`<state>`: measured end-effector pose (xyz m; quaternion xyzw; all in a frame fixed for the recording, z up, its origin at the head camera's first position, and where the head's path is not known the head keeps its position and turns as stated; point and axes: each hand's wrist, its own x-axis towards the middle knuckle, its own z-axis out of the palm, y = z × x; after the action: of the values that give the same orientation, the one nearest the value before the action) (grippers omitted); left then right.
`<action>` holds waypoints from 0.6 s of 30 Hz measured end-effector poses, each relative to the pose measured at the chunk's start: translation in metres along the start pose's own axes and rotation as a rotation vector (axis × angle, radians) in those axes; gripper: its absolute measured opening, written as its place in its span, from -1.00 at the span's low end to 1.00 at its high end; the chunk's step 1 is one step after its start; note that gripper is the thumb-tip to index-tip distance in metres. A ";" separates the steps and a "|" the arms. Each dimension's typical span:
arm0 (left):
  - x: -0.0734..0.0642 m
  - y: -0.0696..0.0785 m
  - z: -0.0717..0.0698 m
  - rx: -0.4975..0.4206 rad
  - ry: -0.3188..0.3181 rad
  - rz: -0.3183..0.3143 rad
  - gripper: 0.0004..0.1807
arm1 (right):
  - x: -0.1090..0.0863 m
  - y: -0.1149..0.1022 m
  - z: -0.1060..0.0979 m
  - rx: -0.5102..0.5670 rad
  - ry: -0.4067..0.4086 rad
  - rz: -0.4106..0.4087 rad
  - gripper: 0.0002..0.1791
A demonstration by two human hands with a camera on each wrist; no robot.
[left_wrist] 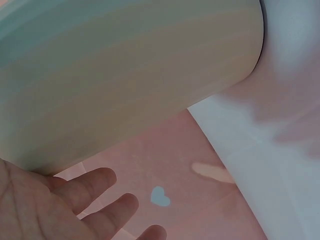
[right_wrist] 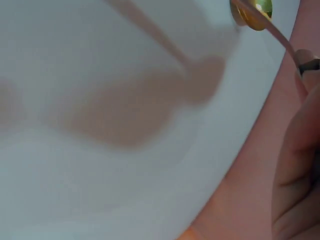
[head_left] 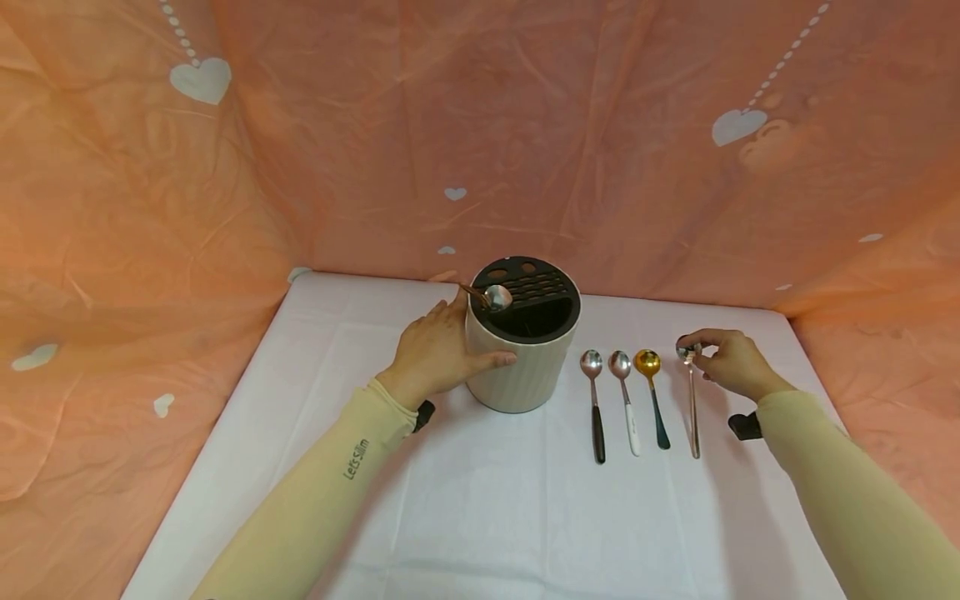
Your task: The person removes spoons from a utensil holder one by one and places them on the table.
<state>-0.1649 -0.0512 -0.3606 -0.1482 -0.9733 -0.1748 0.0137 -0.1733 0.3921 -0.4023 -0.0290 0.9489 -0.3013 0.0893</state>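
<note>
My left hand (head_left: 438, 346) rests against the left side of a beige ribbed cutlery holder (head_left: 517, 375) with a black slotted lid. The thumb lies toward its front; in the left wrist view, the extended fingers (left_wrist: 90, 187) lie beside the holder wall (left_wrist: 135, 80). At the lid's left, a spoon (head_left: 498, 297) shows its silver bowl and brown handle; whether it stands in a slot is unclear. To the right, my right hand (head_left: 731, 364) pinches a metal spoon (head_left: 693, 417) by its bowl end. That spoon's handle casts a shadow in the right wrist view.
Between the holder and my right hand lie a black-handled spoon (head_left: 597, 429), a white-handled spoon (head_left: 632, 421) and a gold spoon (head_left: 647, 362) with a dark green handle. They lie on a white-covered table (head_left: 480, 508). Orange-pink cloth (head_left: 525, 125) with hearts hangs around it.
</note>
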 end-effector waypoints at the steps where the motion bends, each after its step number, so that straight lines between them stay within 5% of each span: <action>1: 0.000 0.000 0.000 0.000 0.000 0.000 0.41 | 0.001 0.002 0.002 0.012 -0.003 0.002 -0.70; 18: -0.001 0.001 -0.002 -0.005 -0.004 -0.009 0.43 | 0.010 0.014 0.022 0.074 -0.007 0.069 -0.63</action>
<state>-0.1641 -0.0510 -0.3584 -0.1440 -0.9736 -0.1768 0.0106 -0.1793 0.3899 -0.4294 0.0060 0.9372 -0.3330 0.1037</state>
